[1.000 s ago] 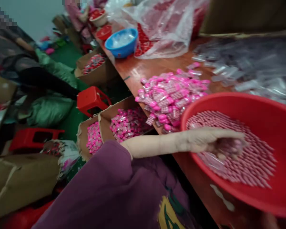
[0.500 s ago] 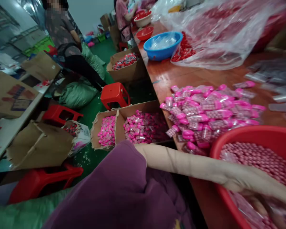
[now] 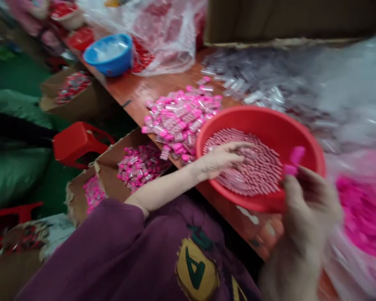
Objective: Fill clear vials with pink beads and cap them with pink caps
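Observation:
My left hand [image 3: 223,158] reaches into a red basin [image 3: 303,129] on the wooden table, fingers curled down onto the heap of small pink pellets [image 3: 253,167] inside. My right hand [image 3: 307,209] is at the basin's near right rim, blurred, pinching small pink caps [image 3: 294,159] between thumb and fingers. A pile of filled clear tubes with pink caps [image 3: 181,117] lies on the table just left of the basin. More pink caps [image 3: 363,213] lie blurred at the right.
A torn cardboard box of filled tubes [image 3: 138,165] stands below the table edge. A red stool [image 3: 78,142], another box [image 3: 72,90], a blue basin [image 3: 111,54], clear plastic bags [image 3: 169,33] and empty clear tubes [image 3: 263,79] lie beyond.
The camera has swung back right and down. My left hand stays in the red basin. My right hand has come into view with pink caps.

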The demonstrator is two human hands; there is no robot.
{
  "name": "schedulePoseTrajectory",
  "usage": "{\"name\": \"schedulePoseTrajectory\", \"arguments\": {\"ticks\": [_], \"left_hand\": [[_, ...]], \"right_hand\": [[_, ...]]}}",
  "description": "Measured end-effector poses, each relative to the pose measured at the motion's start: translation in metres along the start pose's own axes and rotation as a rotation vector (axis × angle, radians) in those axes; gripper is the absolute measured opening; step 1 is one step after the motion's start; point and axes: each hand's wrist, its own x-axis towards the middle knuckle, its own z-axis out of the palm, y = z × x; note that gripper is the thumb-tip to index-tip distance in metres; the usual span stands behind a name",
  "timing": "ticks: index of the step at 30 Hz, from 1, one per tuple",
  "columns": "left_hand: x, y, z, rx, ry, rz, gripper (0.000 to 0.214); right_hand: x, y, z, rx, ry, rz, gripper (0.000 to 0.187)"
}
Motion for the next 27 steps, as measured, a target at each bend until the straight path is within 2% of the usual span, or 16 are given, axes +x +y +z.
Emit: {"name": "schedulePoseTrajectory", "arguments": {"ticks": [1,4,9,15,21,27], "left_hand": [[0.001,-0.001,0.000,-0.008,0.008,-0.002,0.048],[0.002,-0.003,0.001,0.015,0.031,-0.017,0.053],[-0.004,-0.004,0.006,0.086,0.057,0.000,0.034],[-0.005,-0.007,0.007,0.177,0.020,0.030,0.018],[-0.008,-0.007,0.008,0.197,0.036,-0.035,0.012],[-0.006,-0.009,0.012,0.188,0.100,-0.007,0.017]], "right_hand": [[-0.003,0.001,-0.004,0.077,0.066,0.043,0.049],[0.001,-0.003,0.005,0.243,0.022,0.073,0.038],[0.011,-0.012,0.023,0.297,-0.083,0.009,0.030],[0.013,-0.022,0.018,0.139,-0.176,-0.142,0.017],[0.013,-0.021,0.022,0.058,-0.195,-0.142,0.017],[0.012,-0.020,0.019,0.027,-0.208,-0.181,0.018]]}}
